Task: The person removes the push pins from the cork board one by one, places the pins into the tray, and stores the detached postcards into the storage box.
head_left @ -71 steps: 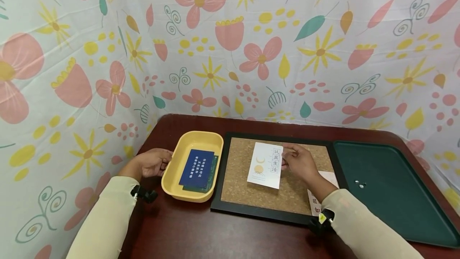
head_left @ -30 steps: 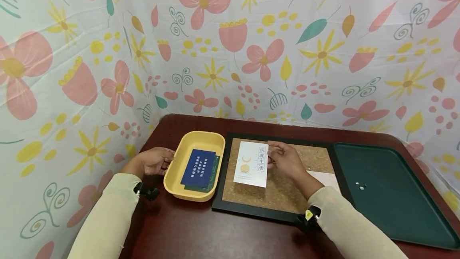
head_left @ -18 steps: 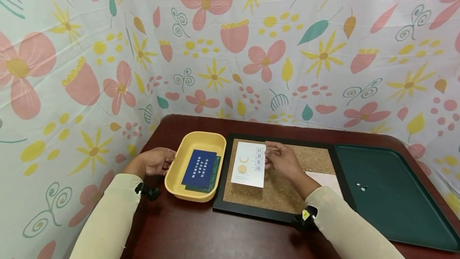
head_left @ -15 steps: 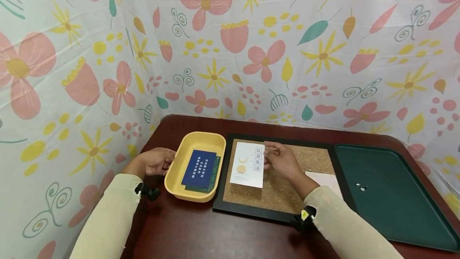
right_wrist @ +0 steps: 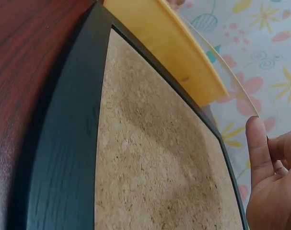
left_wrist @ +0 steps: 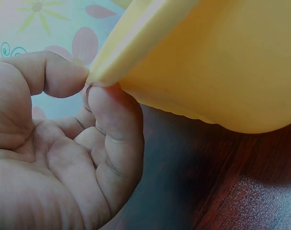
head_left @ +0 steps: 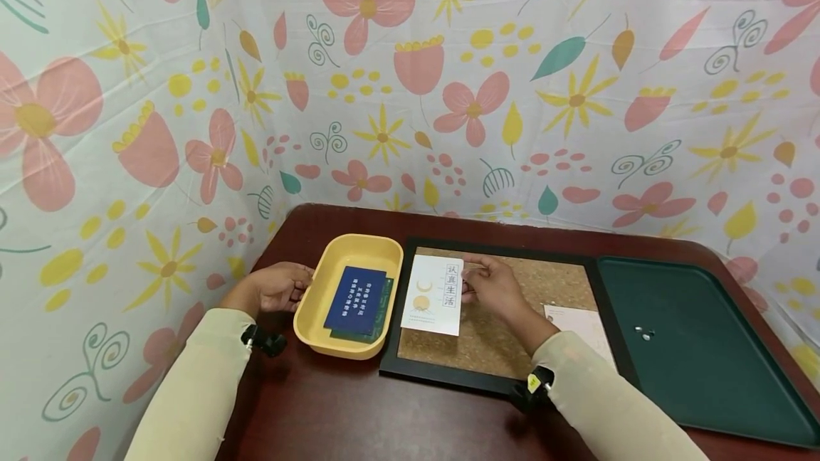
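My left hand (head_left: 278, 287) pinches the left rim of a yellow plastic tub (head_left: 307, 319); in the left wrist view thumb and forefinger meet on that rim (left_wrist: 121, 48). Inside the tub a dark blue card (head_left: 355, 301) with white writing overlaps a green card (head_left: 384, 311). My right hand (head_left: 496, 290) pinches a white card (head_left: 430, 297) by its right edge, above the left part of a cork board (head_left: 500, 347). Printed characters and a yellow moon drawing show on the card's face. Edge-on in the right wrist view, the card (right_wrist: 226, 67) is raised off the cork.
A pale pink card (head_left: 579, 326) lies on the board's right side, partly hidden by my right forearm. Right of the black frame (head_left: 442, 380) is a dark green tray (head_left: 717, 347) with a few small shiny pieces (head_left: 644, 334). A flower-patterned curtain (head_left: 468, 34) borders the table.
My right hand has carried the white card leftward over the cork board, towards the yellow tub. More of the pink card shows now. My left hand keeps its grip on the rim.
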The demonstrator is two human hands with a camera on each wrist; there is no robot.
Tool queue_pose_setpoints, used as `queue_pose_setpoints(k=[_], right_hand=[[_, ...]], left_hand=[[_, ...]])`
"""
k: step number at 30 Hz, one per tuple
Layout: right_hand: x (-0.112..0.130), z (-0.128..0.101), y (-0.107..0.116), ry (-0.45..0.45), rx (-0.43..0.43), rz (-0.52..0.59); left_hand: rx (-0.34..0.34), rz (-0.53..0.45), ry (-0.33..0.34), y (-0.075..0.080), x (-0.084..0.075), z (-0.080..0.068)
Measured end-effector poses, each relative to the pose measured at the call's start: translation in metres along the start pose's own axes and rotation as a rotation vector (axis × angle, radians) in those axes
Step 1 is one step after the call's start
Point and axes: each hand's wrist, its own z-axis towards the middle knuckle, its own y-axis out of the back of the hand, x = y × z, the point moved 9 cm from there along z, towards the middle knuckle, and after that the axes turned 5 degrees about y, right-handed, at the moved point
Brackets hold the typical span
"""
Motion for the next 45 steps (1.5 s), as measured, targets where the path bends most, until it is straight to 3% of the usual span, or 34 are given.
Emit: queue_pose_setpoints(k=[45], right_hand=[[0.003, 0.007, -0.048, 0.013, 0.035, 0.07]], left_hand=[[0.001, 0.005, 0.011, 0.001, 0.0, 0.001]])
